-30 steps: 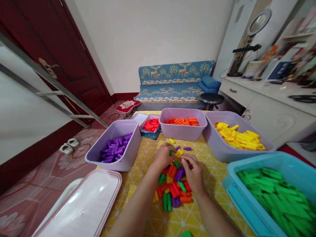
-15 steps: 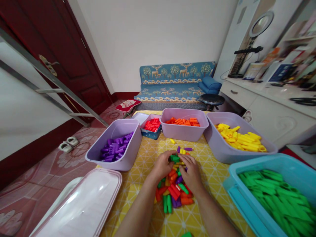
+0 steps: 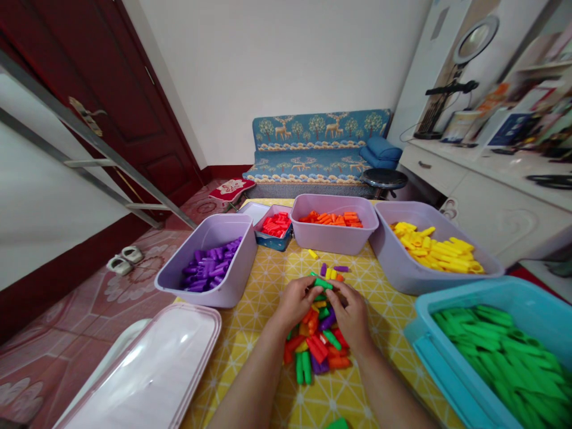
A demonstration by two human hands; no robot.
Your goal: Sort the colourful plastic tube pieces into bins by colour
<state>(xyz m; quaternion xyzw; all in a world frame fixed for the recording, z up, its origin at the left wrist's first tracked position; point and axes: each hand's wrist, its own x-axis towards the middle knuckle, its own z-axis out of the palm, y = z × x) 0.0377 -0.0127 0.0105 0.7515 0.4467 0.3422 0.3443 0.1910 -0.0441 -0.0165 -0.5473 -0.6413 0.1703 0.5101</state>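
Over the far end of a mixed pile, my left hand point(image 3: 295, 302) and my right hand point(image 3: 354, 310) pinch green plastic tubes point(image 3: 323, 284) between their fingertips, one hand at each side. The exact number of tubes held is hidden by the fingers. Below them lies the pile of short coloured tubes point(image 3: 318, 347), with red, orange, purple, green and yellow ones jumbled together. A few purple, yellow and orange tubes lie just beyond my fingers, and a single yellow tube point(image 3: 313, 254) is farther off.
Around the yellow tablecloth point(image 3: 250, 339) stand a bin of purple tubes point(image 3: 161, 285), a small box of red ones point(image 3: 273, 242), a bin of orange ones point(image 3: 333, 238), a bin of yellow ones point(image 3: 402, 280) and a turquoise bin of green ones point(image 3: 442, 363). A pale lid point(image 3: 147, 369) lies front left.
My hands have lifted slightly and drawn apart a little, bringing green tubes up off the pile between the fingertips. The bins have stayed in place.
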